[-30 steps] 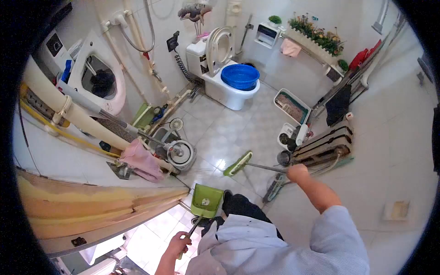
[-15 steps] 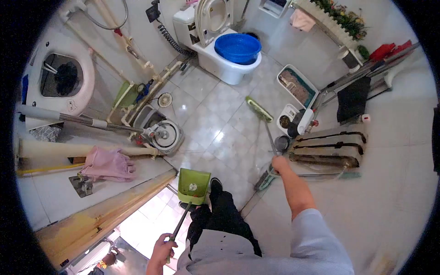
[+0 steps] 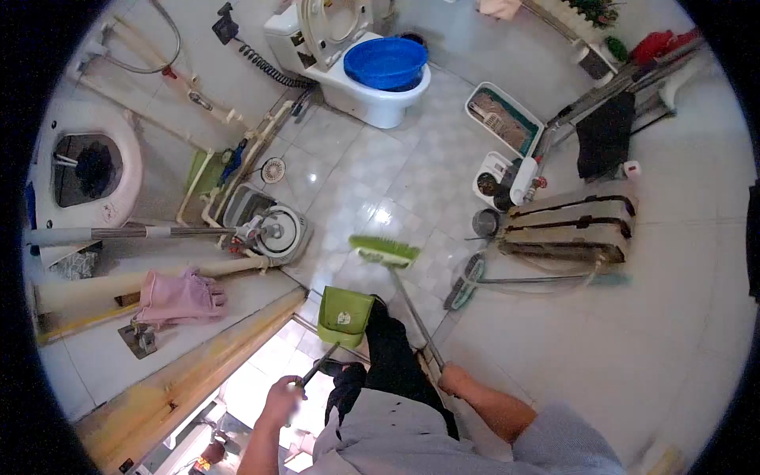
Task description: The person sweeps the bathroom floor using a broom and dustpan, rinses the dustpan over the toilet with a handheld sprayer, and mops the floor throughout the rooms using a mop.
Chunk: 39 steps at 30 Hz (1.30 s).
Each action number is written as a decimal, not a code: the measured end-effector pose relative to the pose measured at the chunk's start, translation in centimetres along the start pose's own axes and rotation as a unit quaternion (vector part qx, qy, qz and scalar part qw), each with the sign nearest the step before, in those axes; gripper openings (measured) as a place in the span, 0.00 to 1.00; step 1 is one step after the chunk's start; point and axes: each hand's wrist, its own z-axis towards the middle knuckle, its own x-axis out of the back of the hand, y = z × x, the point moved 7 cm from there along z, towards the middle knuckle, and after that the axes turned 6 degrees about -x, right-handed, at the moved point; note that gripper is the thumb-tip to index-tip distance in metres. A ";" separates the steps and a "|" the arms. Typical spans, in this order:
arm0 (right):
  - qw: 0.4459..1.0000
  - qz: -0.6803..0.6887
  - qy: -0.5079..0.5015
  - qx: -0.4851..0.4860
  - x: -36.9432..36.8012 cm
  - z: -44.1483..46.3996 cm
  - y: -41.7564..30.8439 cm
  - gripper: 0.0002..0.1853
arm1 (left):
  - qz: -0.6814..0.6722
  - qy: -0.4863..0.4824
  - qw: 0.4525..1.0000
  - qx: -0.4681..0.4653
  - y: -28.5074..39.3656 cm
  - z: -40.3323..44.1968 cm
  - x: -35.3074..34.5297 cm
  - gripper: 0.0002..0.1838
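Observation:
My left hand [image 3: 284, 401] is closed round the handle of a green dustpan [image 3: 345, 313], whose pan is by my feet at the doorway. My right hand [image 3: 457, 381] grips the grey stick of a broom. At the stick's far end, the green broom head [image 3: 385, 251] is over the tiled floor, a short way beyond the dustpan and apart from it. Whether the bristles touch the tiles, I cannot tell. Just right of the broom, a grey-green scrub brush [image 3: 466, 282] with a long handle lies by the wall.
A toilet [image 3: 372, 108] with a blue basin [image 3: 385, 62] on it stands at the back. Along the right are a litter tray [image 3: 505, 119], a pet feeder [image 3: 519, 181] and a radiator [image 3: 566, 229]. A mop bucket [image 3: 283, 233] and pink gloves [image 3: 180, 298] are on the left.
The broom head has come left and toward me, nearer the dustpan. My right hand has drawn back toward my body. The dustpan has shifted slightly right in view.

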 end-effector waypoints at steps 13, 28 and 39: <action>0.981 0.079 0.176 0.001 5.4 -0.5 2.6 0.13 | 0.217 0.003 0.973 -0.081 6.8 5.4 0.6 0.17; 0.892 0.380 -0.245 -0.019 0.8 -4.7 -11.2 0.07 | 0.372 0.020 0.919 -0.130 8.8 9.9 -1.2 0.16; 0.983 0.176 0.009 0.060 18.2 -3.1 -6.5 0.11 | 0.294 0.040 0.948 -0.111 7.4 7.2 1.8 0.18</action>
